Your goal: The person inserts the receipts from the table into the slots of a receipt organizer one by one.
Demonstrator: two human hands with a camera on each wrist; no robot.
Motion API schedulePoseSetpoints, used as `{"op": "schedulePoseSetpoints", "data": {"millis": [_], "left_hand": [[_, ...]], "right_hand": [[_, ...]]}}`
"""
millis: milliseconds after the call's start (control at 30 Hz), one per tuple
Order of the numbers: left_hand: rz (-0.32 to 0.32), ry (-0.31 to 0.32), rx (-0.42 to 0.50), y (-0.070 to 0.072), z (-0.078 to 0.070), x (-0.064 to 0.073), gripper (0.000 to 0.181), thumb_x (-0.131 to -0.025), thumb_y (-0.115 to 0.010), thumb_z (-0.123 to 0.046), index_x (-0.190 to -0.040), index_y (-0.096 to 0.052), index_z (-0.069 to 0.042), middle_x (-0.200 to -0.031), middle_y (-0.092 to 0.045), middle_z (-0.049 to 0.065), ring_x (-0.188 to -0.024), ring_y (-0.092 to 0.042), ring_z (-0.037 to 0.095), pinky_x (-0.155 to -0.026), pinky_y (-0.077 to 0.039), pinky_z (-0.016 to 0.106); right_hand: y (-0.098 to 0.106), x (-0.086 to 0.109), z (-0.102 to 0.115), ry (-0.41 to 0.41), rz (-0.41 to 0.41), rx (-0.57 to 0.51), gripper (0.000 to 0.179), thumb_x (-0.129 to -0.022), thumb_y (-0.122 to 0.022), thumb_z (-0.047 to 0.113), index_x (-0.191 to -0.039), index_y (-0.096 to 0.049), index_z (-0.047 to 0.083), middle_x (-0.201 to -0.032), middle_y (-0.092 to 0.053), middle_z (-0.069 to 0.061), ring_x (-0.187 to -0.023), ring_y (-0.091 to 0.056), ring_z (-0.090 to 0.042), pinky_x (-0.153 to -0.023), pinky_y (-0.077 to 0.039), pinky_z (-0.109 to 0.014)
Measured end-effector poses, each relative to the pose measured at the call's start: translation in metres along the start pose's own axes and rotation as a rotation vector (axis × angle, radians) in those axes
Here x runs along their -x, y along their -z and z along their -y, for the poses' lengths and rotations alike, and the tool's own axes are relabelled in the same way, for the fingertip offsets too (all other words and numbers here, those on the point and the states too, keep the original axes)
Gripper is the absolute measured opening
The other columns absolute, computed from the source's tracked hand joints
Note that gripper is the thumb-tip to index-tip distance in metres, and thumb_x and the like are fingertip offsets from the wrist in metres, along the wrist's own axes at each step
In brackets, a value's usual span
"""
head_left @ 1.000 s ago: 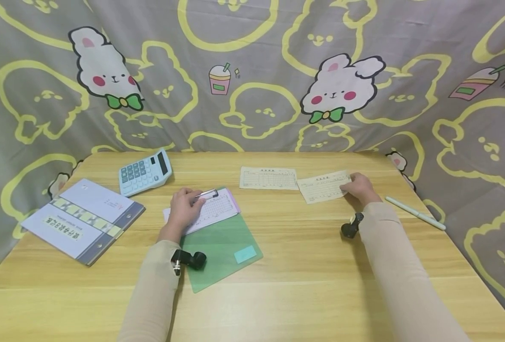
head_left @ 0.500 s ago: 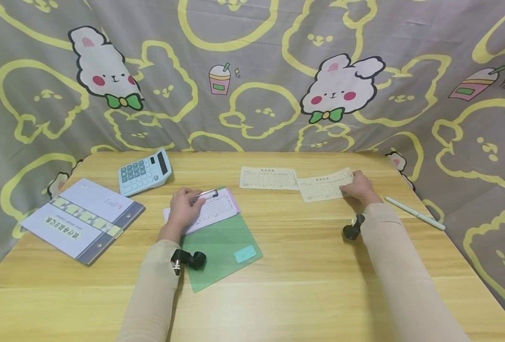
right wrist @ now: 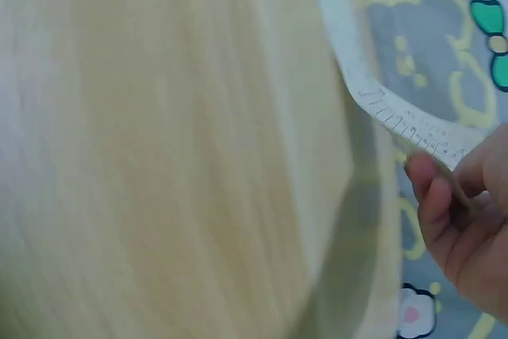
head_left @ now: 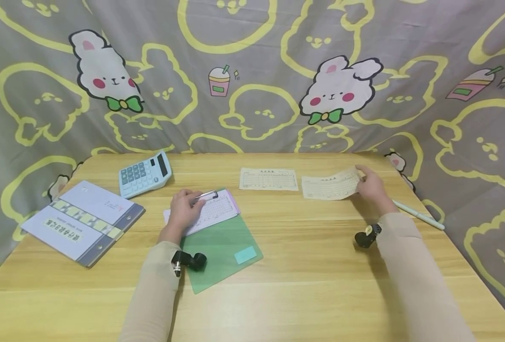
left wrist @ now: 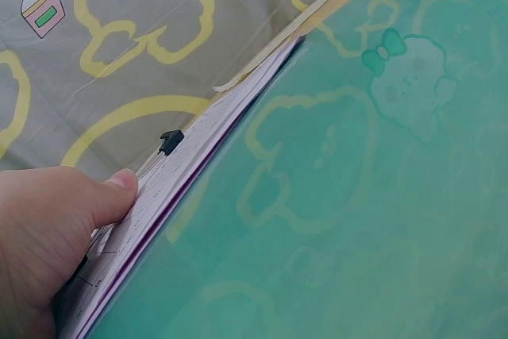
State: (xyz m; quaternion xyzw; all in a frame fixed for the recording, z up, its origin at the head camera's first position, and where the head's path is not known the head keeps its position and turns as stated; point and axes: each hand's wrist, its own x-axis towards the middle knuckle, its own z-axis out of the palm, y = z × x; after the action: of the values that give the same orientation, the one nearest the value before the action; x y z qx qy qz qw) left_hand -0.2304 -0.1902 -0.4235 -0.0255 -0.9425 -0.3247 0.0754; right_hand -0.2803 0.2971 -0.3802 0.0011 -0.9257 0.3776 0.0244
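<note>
My left hand [head_left: 184, 210] grips the top left of a green clipboard [head_left: 222, 256], fingers by its wire clip [head_left: 209, 194]. Its thumb [left wrist: 119, 192] lies on the printed slips [head_left: 214, 209] under the clip; the other fingers' undersides are hidden. At the right, my right hand [head_left: 372, 187] pinches the right edge of a printed paper slip [head_left: 329, 186]. That edge is lifted and bends up, as the right wrist view also shows, while the slip's left part stays low over the table. Beside it, a second printed slip [head_left: 269, 179] lies flat.
A blue calculator [head_left: 144, 175] stands at the back left, behind a lilac ledger book [head_left: 83, 221]. Right of my right hand lies a pale green pen [head_left: 423, 216]. A patterned curtain [head_left: 252, 109] closes off the back and sides of the wooden table [head_left: 312, 294].
My right hand has moved right and raised the slip's right edge. The slip has slid right, away from the flat one, and now curves. My left hand has stayed in place.
</note>
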Motion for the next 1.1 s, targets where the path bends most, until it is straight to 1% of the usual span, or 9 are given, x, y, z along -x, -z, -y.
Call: {"op": "schedulePoseSetpoints", "data": {"millis": [200, 400, 467, 567, 667, 800, 833, 1000, 1100], "left_hand": [[0.009, 0.008, 0.007, 0.001, -0.001, 0.001, 0.036, -0.086, -0.052, -0.022, -0.117, -0.053, -0.004, -0.109, -0.042, 0.015, -0.101, -0.034, 0.030, -0.084, -0.026, 0.044], [0.008, 0.011, 0.006, 0.001, -0.001, 0.001, 0.036, -0.086, -0.052, -0.022, -0.117, -0.053, -0.004, -0.108, -0.042, 0.015, -0.101, -0.035, 0.030, -0.084, -0.027, 0.043], [0.008, 0.011, 0.005, 0.001, -0.001, 0.001, 0.036, -0.086, -0.052, -0.022, -0.117, -0.053, -0.004, -0.108, -0.042, 0.015, -0.101, -0.035, 0.030, -0.084, -0.027, 0.043], [0.004, 0.011, 0.006, 0.001, -0.002, 0.001, 0.036, -0.086, -0.052, -0.022, -0.117, -0.053, -0.004, -0.108, -0.042, 0.015, -0.101, -0.035, 0.030, -0.084, -0.027, 0.043], [0.000, 0.007, 0.005, 0.002, -0.003, 0.001, 0.035, -0.086, -0.052, -0.022, -0.116, -0.054, -0.003, -0.108, -0.043, 0.015, -0.101, -0.035, 0.030, -0.084, -0.026, 0.043], [0.000, 0.000, 0.006, 0.002, -0.003, 0.001, 0.035, -0.086, -0.052, -0.021, -0.116, -0.054, -0.003, -0.108, -0.043, 0.016, -0.101, -0.035, 0.031, -0.085, -0.026, 0.043], [-0.002, -0.001, 0.007, 0.002, -0.002, 0.001, 0.035, -0.086, -0.052, -0.021, -0.116, -0.054, -0.003, -0.108, -0.043, 0.016, -0.101, -0.035, 0.031, -0.085, -0.026, 0.043], [-0.008, -0.017, 0.009, 0.001, 0.000, 0.001, 0.035, -0.086, -0.053, -0.021, -0.115, -0.055, -0.002, -0.108, -0.044, 0.017, -0.101, -0.035, 0.032, -0.086, -0.025, 0.044], [-0.012, -0.016, 0.007, 0.001, -0.001, 0.001, 0.034, -0.086, -0.053, -0.021, -0.114, -0.055, -0.002, -0.108, -0.044, 0.017, -0.102, -0.035, 0.031, -0.086, -0.025, 0.044]], "right_hand": [[0.017, 0.012, 0.013, 0.047, -0.057, -0.091, 0.069, -0.074, -0.032, -0.012, -0.138, -0.014, 0.006, -0.073, -0.049, -0.026, -0.053, -0.057, -0.033, -0.050, -0.048, -0.037], [0.027, 0.022, 0.026, 0.086, -0.133, -0.200, 0.045, -0.082, -0.031, -0.007, -0.127, -0.029, -0.004, -0.082, -0.046, -0.030, -0.043, -0.054, -0.015, -0.046, -0.047, -0.028], [0.030, 0.024, 0.029, 0.101, -0.148, -0.220, 0.051, -0.083, -0.033, -0.005, -0.133, -0.025, 0.004, -0.093, -0.043, -0.034, -0.043, -0.053, -0.012, -0.046, -0.047, -0.028], [0.033, 0.027, 0.034, 0.121, -0.182, -0.187, 0.060, -0.085, -0.036, 0.000, -0.139, -0.017, 0.019, -0.092, -0.046, -0.033, -0.044, -0.053, -0.015, -0.046, -0.047, -0.027], [0.034, 0.030, 0.039, 0.144, -0.215, -0.151, 0.058, -0.086, -0.036, 0.003, -0.137, -0.023, 0.025, -0.086, -0.053, -0.028, -0.045, -0.054, -0.020, -0.044, -0.045, -0.027], [0.031, 0.034, 0.049, 0.160, -0.240, -0.215, 0.050, -0.086, -0.033, 0.000, -0.133, -0.035, 0.017, -0.091, -0.052, -0.027, -0.049, -0.054, -0.015, -0.045, -0.046, -0.024], [0.028, 0.022, 0.036, 0.173, -0.226, -0.311, 0.048, -0.085, -0.033, -0.002, -0.130, -0.039, 0.015, -0.089, -0.053, -0.025, -0.052, -0.054, -0.014, -0.046, -0.046, -0.024], [0.015, 0.012, 0.031, 0.196, -0.254, -0.502, 0.034, -0.081, -0.032, -0.010, -0.111, -0.044, 0.000, -0.094, -0.048, -0.026, -0.066, -0.056, -0.019, -0.050, -0.048, -0.025], [0.006, 0.006, 0.027, 0.171, -0.254, -0.484, 0.027, -0.082, -0.032, -0.009, -0.101, -0.049, 0.000, -0.102, -0.048, -0.023, -0.072, -0.056, -0.021, -0.053, -0.049, -0.029]]}}
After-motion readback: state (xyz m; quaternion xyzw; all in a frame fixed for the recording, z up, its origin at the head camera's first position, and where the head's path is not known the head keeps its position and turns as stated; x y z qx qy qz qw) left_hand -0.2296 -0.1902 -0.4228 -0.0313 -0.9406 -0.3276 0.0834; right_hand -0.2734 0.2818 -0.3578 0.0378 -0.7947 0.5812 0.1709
